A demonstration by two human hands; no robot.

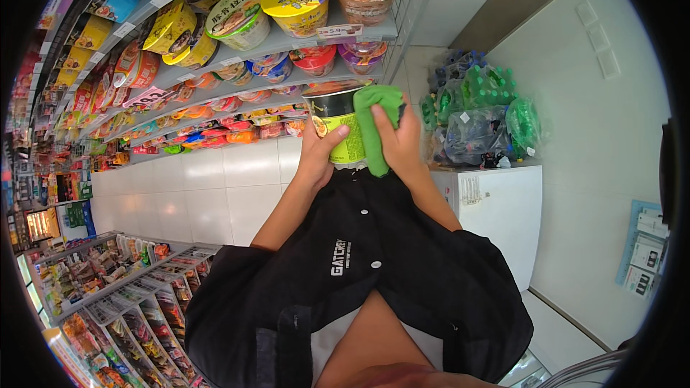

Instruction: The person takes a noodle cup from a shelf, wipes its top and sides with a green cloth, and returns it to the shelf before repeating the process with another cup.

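Observation:
A black and lime-green instant noodle tub [345, 134] is held in front of my chest, tilted so that its printed side shows. My left hand [319, 153] grips it from the left, thumb across the green part. On the other side my right hand [398, 134] holds a green cloth [373, 129] against the tub's wall. The cloth drapes over the tub's right edge and hangs down past its base. Most fingers of both hands are hidden behind the tub and cloth.
Shelves [302, 37] of instant noodle tubs run ahead and to the left. Bagged green bottles [488, 86] sit on a white chest [501, 215] at the right. A snack rack [135, 302] stands lower left, across the tiled floor [232, 194].

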